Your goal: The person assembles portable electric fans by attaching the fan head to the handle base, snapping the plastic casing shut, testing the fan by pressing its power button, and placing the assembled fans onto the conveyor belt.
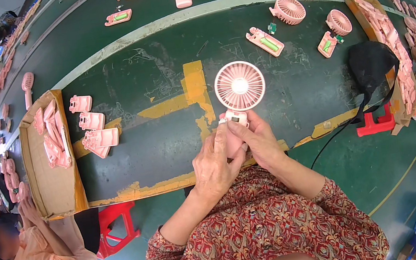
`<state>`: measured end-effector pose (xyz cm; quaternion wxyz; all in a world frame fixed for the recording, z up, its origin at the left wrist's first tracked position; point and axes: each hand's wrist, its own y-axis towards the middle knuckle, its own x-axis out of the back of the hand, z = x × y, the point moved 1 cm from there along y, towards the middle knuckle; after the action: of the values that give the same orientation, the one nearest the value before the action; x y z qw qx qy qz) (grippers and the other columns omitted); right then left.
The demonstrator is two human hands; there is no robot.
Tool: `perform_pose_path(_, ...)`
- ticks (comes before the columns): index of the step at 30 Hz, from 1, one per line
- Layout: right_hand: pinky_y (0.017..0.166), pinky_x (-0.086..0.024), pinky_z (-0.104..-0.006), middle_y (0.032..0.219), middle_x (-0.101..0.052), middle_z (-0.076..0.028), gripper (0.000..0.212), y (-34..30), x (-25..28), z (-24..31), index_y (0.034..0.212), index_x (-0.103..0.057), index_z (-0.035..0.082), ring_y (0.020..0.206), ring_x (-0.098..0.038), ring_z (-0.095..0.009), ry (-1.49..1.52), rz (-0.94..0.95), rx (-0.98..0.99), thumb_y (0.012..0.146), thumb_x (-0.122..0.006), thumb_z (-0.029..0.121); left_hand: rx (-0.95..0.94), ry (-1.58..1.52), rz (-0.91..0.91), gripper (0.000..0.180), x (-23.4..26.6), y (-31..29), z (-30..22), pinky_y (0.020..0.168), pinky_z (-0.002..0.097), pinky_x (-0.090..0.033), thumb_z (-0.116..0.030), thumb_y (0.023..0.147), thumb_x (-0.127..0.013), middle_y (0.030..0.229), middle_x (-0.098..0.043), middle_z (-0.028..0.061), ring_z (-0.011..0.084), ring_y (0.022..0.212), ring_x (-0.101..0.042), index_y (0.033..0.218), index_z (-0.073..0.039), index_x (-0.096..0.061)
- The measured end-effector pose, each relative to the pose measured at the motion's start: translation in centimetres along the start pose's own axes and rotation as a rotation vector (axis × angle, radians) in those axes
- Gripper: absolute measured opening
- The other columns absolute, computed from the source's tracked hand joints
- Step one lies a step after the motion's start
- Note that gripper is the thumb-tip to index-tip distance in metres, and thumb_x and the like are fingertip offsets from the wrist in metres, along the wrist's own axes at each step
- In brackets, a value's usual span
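Observation:
A pink handheld fan (240, 86) is held between my two hands at the table's near edge, its round grille pointing away from me. My left hand (215, 163) wraps the left side of the handle. My right hand (262, 140) grips the handle from the right, its thumb lying near a small dark window just below the fan head. Much of the handle is hidden under my fingers. Left of my hands, several pink handle shells (101, 139) lie on the dark green table (162, 152).
At left stands a cardboard tray (41, 176) of pink parts; at right, another cardboard box (359, 11). Opened fans with green batteries (266, 43) lie at the far right. A black bag (372, 67) sits at the right edge. A co-worker (53, 249) sits at left near a red stool (117, 229).

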<state>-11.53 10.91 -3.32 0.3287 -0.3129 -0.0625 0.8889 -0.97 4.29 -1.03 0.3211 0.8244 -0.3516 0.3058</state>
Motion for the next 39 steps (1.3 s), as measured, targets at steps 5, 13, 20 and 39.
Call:
perform_pose_path(5, 0.095, -0.043, -0.0299, 0.122, -0.052, -0.006, 0.042, -0.3, 1.0, 0.7, 0.132, -0.04, 0.002, 0.111, -0.051, -0.014, 0.106, 0.207, -0.117, 0.094, -0.052, 0.013, 0.184, -0.139, 0.093, 0.057, 0.5, 0.0, 0.5, 0.063, 0.0404, -0.054, -0.019, 0.072, -0.071, 0.092, -0.062, 0.0209, 0.0353, 0.072, -0.064, 0.12, 0.004, -0.052)
perform_pose_path(13, 0.097, -0.043, -0.0315, 0.128, -0.049, -0.008, 0.054, -0.5, 1.8, 0.8, 0.136, -0.036, 0.0, 0.116, -0.049, -0.017, 0.044, 0.255, -0.12, 0.089, -0.06, 0.014, 0.214, -0.286, 0.16, 0.055, 2.1, 0.8, 0.4, 0.061, 0.0363, -0.054, -0.017, 0.072, -0.07, 0.09, -0.063, 0.0228, 0.0315, 0.071, -0.066, 0.117, 0.008, -0.054)
perform_pose_path(20, 0.095, -0.044, -0.0302, 0.126, -0.052, -0.009, 0.057, -0.6, 1.9, 1.0, 0.135, -0.04, -0.001, 0.112, -0.053, -0.016, 0.001, 0.25, -0.103, 0.085, -0.065, 0.011, 0.278, -0.375, 0.243, 0.057, 3.1, 1.2, 0.0, 0.06, 0.0323, -0.053, -0.017, 0.073, -0.071, 0.086, -0.064, 0.0203, 0.023, 0.066, -0.066, 0.12, 0.01, -0.052)
perform_pose_path(39, 0.092, -0.046, -0.0281, 0.122, -0.054, -0.008, 0.056, -1.0, 2.2, 1.5, 0.136, -0.037, -0.002, 0.109, -0.053, -0.014, -0.221, 0.312, -0.013, 0.087, -0.062, 0.009, 0.312, -0.503, 0.363, 0.057, 3.8, 1.8, 0.7, 0.063, 0.03, -0.054, -0.016, 0.075, -0.072, 0.088, -0.063, 0.02, 0.02, 0.071, -0.066, 0.122, 0.009, -0.05)
